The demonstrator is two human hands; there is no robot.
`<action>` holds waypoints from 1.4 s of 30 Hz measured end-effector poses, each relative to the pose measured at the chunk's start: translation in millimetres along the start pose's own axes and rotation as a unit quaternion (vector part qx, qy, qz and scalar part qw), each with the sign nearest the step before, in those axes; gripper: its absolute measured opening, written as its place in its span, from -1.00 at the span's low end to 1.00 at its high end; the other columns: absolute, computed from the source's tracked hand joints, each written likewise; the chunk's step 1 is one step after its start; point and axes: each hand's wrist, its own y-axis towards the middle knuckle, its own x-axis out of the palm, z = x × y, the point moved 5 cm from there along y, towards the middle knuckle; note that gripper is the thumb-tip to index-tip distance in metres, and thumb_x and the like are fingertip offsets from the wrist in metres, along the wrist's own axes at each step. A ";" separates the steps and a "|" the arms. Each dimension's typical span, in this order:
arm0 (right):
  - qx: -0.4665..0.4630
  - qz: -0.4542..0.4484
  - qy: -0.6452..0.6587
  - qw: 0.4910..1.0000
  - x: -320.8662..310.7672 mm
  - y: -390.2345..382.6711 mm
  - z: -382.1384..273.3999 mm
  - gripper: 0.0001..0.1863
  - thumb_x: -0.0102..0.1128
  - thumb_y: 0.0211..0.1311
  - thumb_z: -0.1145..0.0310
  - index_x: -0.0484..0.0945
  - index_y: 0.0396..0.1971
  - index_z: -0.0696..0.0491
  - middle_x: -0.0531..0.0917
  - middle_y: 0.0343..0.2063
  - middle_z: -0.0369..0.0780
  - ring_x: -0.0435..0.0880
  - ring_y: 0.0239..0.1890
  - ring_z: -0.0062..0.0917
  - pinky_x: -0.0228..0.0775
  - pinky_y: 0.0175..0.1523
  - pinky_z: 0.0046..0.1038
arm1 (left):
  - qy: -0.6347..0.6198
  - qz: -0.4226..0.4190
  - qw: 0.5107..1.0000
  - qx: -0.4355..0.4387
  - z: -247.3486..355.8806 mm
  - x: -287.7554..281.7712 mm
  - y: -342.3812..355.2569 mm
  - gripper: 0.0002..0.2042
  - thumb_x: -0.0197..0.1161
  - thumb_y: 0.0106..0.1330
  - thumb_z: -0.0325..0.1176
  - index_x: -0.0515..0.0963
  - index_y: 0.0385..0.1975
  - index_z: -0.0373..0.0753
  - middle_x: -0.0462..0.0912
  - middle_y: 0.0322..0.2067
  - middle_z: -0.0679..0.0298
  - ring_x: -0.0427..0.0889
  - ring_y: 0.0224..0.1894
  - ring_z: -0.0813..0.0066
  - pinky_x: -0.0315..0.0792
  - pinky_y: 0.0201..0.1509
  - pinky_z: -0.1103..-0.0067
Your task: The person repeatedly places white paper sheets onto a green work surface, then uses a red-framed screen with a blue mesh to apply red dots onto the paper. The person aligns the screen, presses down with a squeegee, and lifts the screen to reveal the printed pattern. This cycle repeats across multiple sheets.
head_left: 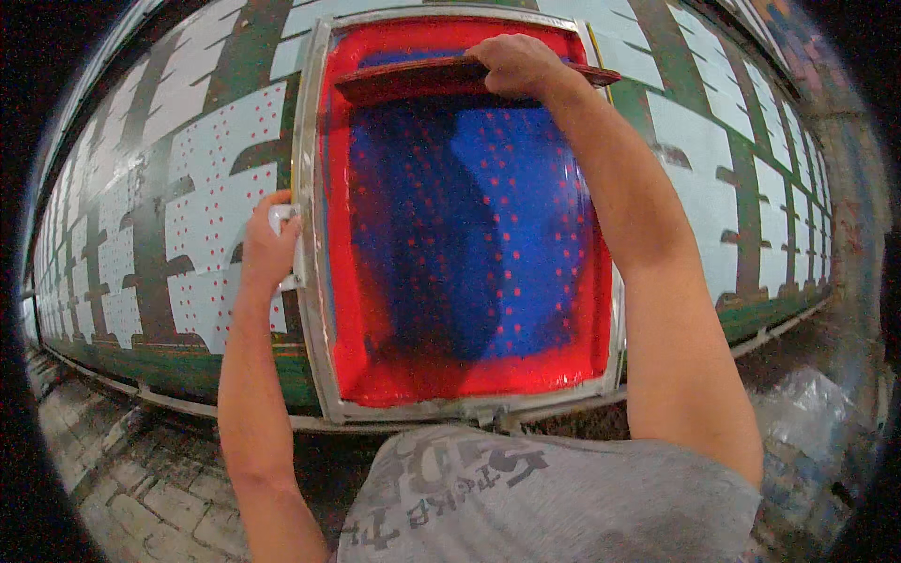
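A screen printing frame [313, 281] with pale metal bars stands in front of me over a long green table. Its mesh [540, 206] is blue with rows of small red dots, bordered by red ink [460, 383]. Near the far end of the screen my right hand [518, 66] is closed over the top of a wide, red-stained squeegee [408, 80], which spans nearly the whole frame width. My left hand [270, 242] is wrapped round a whitish handle [284, 218] on the frame's left side. The squeegee's lower edge is in shadow.
Pale cut fabric pieces [221, 178] with red dots lie on the green table [310, 380] at the left. Plain pale pieces [694, 178] lie at the right. A rail [150, 399] runs along the table's near edge, above a brick-patterned floor [141, 488]. Clear plastic [807, 403] lies at the right.
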 end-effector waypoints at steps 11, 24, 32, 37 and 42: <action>0.004 -0.067 0.006 0.998 20.0 -171.5 -130.6 -0.65 0.34 0.07 0.36 0.77 -0.08 -0.17 0.83 -0.12 -0.12 0.84 0.01 -0.08 0.70 0.07 0.04 | -0.005 0.035 0.998 0.059 -7.2 2.9 6.0 -0.56 0.43 0.39 -0.35 0.63 0.24 -0.31 0.81 -0.01 0.00 0.81 0.04 0.14 0.64 0.18 0.30; 0.052 -0.063 0.042 0.996 48.9 -333.6 -259.7 -0.68 0.43 0.10 0.35 0.77 -0.08 -0.16 0.81 -0.15 -0.17 0.84 -0.03 -0.15 0.72 0.07 -0.04 | 0.102 0.134 0.985 0.037 -16.6 1.7 -15.8 -0.46 0.46 0.36 -0.08 0.67 0.21 -0.31 0.80 0.03 -0.14 0.79 0.08 -0.18 0.61 0.21 0.12; 0.003 0.029 -0.005 1.000 58.4 -386.9 -302.1 -0.70 0.33 0.25 0.34 0.70 -0.03 0.00 0.73 -0.05 -0.10 0.72 0.08 -0.15 0.57 0.06 -0.09 | -0.002 0.242 0.967 -0.073 -27.6 22.2 -66.3 -0.56 0.35 0.44 -0.20 0.66 0.21 -0.31 0.81 0.01 -0.15 0.79 0.06 -0.21 0.60 0.20 0.09; -0.058 0.024 0.061 0.996 66.1 -421.0 -298.1 -0.34 0.43 0.12 0.34 0.61 0.31 0.06 0.62 0.20 -0.03 0.60 0.27 -0.11 0.48 0.28 -0.06 | 0.056 0.311 0.944 -0.094 -23.8 29.7 -76.6 -0.62 0.35 0.45 -0.16 0.70 0.11 -0.27 0.81 -0.05 -0.14 0.79 0.01 -0.22 0.60 0.15 0.05; -0.095 0.039 0.175 0.979 67.0 -449.8 -275.8 -0.23 0.49 0.07 0.40 0.54 0.39 0.08 0.53 0.37 -0.02 0.51 0.41 -0.06 0.41 0.43 0.00 | 0.113 0.313 0.936 -0.110 -30.7 23.9 -73.6 -0.60 0.32 0.49 -0.04 0.72 0.02 -0.28 0.82 -0.10 -0.13 0.78 0.00 -0.23 0.58 0.12 0.02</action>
